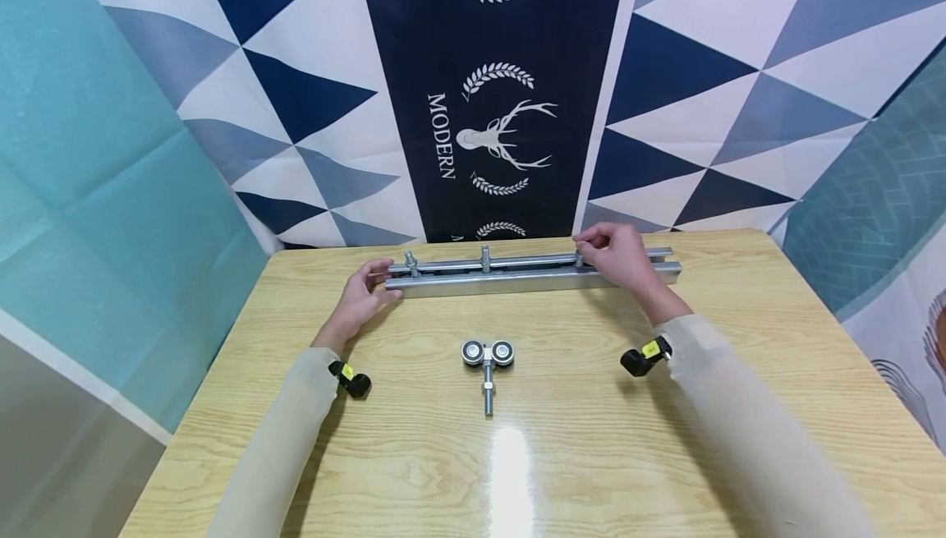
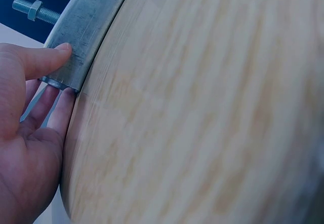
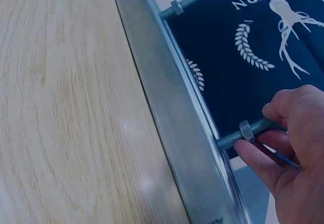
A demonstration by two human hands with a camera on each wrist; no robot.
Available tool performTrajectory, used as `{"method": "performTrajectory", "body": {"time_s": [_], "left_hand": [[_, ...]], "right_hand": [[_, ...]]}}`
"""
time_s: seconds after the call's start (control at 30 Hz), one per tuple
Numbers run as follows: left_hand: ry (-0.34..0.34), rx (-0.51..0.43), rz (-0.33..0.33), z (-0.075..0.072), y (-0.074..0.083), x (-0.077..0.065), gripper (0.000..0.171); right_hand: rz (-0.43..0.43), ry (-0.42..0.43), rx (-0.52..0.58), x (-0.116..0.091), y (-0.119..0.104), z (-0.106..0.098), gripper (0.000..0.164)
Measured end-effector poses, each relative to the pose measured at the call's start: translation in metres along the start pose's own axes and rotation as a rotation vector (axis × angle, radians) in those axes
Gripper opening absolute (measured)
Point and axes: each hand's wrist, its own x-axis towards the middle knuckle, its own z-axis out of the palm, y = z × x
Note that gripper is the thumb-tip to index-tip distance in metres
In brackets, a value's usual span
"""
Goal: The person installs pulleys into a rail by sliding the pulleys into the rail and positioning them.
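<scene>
A long metal channel rail (image 1: 510, 280) lies along the back of the wooden table, slot upward. Three threaded bolts with nuts stand up out of the slot: the left bolt (image 1: 411, 264), the middle bolt (image 1: 485, 259) and the right bolt (image 3: 233, 137). My left hand (image 1: 360, 298) holds the rail's left end, thumb on its front wall and fingers around the end. With thumb and fingertips, my right hand (image 1: 619, 257) pinches the right bolt close to its nut (image 3: 246, 131). Whatever the bolts carry inside the rail is mostly hidden.
A roller trolley (image 1: 488, 364) with wheels, a threaded bolt and a nut lies on the table (image 1: 414, 456) between my forearms. Behind the rail hangs a patterned cloth (image 1: 510, 53) down to the table's back edge. A teal sheet (image 1: 111, 177) hangs along the left side.
</scene>
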Motion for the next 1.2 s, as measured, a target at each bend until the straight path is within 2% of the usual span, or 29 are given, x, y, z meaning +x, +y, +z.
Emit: {"method": "performTrajectory", "body": {"time_s": [0.33,0.87,1.2], "left_hand": [[-0.002,0.013,-0.003,0.000,0.002,0.000,0.063],[-0.004,0.004,0.023,-0.001,0.002,-0.001,0.063],[-0.003,0.008,0.004,0.000,0.002,-0.001,0.063]], "right_hand": [[-0.011,-0.021,0.013,0.002,-0.011,0.010,0.016],[0.001,-0.032,0.021,0.001,-0.012,0.012,0.016],[0.007,-0.033,0.027,0.001,-0.012,0.012,0.015]]}}
